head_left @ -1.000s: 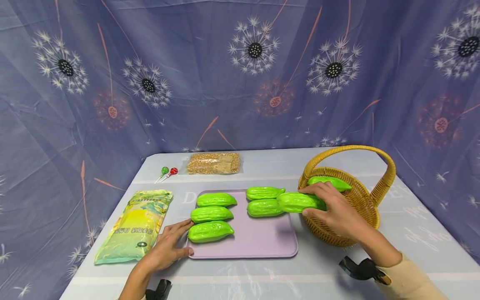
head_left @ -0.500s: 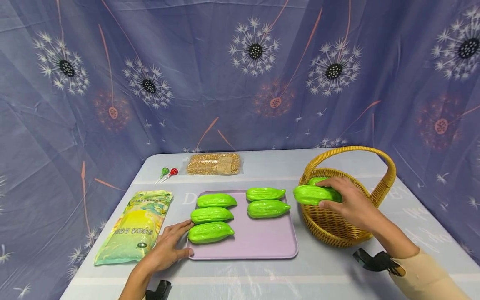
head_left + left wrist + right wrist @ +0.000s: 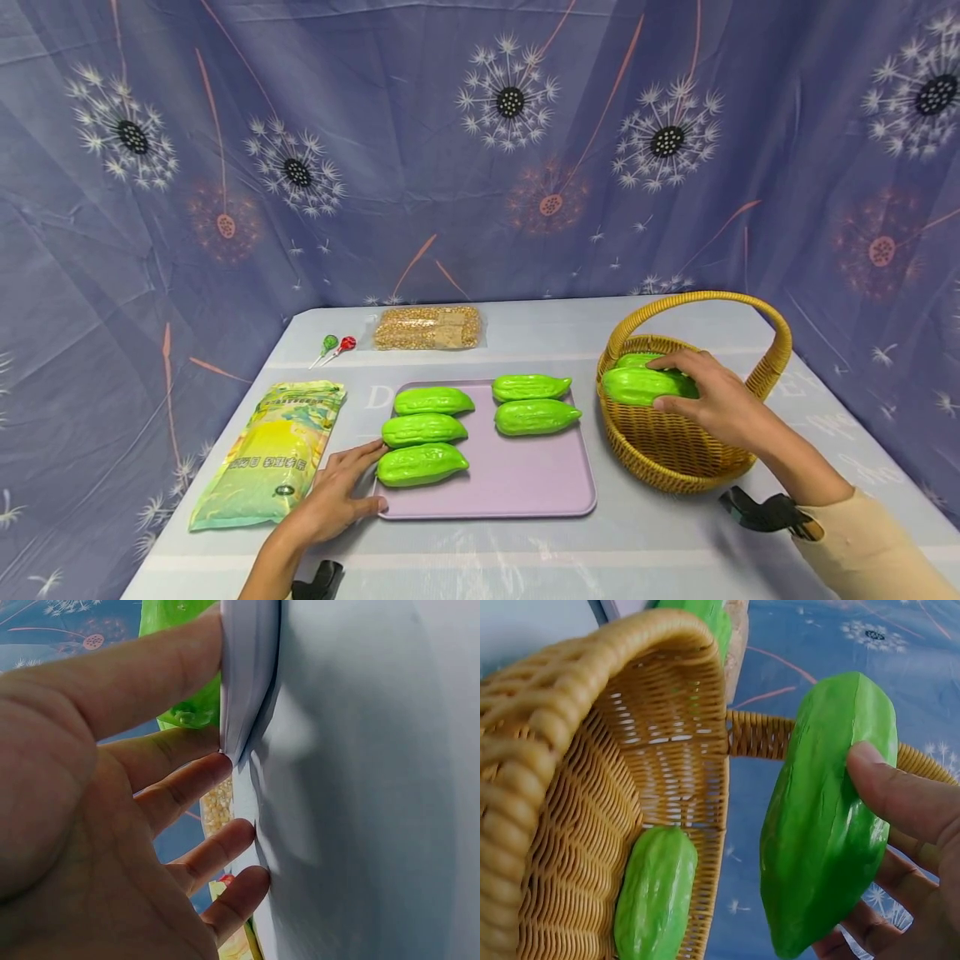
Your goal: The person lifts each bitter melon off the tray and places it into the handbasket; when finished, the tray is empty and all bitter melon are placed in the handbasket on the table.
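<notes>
Green gourds (image 3: 422,429) left on the purple tray (image 3: 525,492): five, three in a left column, two to the right. Left hand (image 3: 333,500) flat on the table (image 3: 480,550), fingers (image 3: 358,456) spread and relaxed against the tray's near-left corner, gripping nothing. Further right, right hand (image 3: 723,404) curled round one gourd (image 3: 643,386), held just above the wicker basket (image 3: 675,467), not yet let go; another gourd (image 3: 656,896) lying inside already. By that count, roughly a quarter moved, five left. Left wrist view: only fingertips (image 3: 217,769) at the tray edge. Right wrist view alone: the basket's woven inside and the settled gourd on its floor, mostly hidden from the head camera.
</notes>
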The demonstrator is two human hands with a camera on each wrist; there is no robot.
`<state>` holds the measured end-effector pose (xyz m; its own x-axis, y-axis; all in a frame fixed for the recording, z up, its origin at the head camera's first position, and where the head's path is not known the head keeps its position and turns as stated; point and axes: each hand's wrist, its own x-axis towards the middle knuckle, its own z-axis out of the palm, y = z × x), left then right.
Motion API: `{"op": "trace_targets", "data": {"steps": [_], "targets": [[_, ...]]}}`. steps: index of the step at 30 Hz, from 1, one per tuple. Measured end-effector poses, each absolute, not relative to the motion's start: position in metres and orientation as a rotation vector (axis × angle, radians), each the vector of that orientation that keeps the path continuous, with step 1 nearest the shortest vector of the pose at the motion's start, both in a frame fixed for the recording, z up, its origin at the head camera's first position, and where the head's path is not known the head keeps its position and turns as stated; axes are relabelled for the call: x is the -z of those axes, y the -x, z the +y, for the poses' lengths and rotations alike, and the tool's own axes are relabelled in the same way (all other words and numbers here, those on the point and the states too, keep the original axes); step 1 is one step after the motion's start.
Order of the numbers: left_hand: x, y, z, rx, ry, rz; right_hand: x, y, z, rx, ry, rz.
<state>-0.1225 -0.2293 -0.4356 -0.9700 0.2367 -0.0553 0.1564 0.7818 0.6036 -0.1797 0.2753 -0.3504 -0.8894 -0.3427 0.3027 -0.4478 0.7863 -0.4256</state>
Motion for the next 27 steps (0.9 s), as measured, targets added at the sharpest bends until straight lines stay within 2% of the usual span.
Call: {"op": "trace_targets", "data": {"steps": [27], "targets": [[0.437,0.122,-0.23,-0.941,-0.327,2.861,0.35,0.214,0.291,-0.621,-0.542,-2.937]]}}
